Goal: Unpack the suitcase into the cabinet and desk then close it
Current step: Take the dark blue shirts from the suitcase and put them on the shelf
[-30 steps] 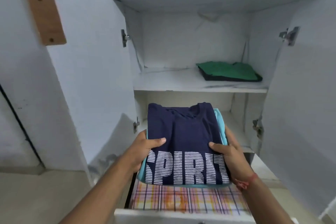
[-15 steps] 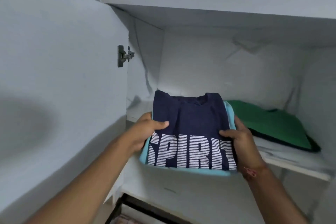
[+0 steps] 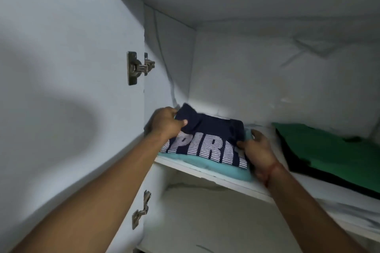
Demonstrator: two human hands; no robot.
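At shelf [image 3: 226, 178] front-left edge, left hand [image 3: 166, 123] and right hand [image 3: 257, 148] gripping navy shirt [image 3: 213, 135] atop teal garment [image 3: 205, 162], overhang risking a slide off.

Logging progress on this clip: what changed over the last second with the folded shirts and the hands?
The navy shirt and the teal garment under it went from above the drawer up onto the cabinet shelf, left of the green garment. The left hand and right hand keep their grip on the stack's sides. The green garment stayed put.
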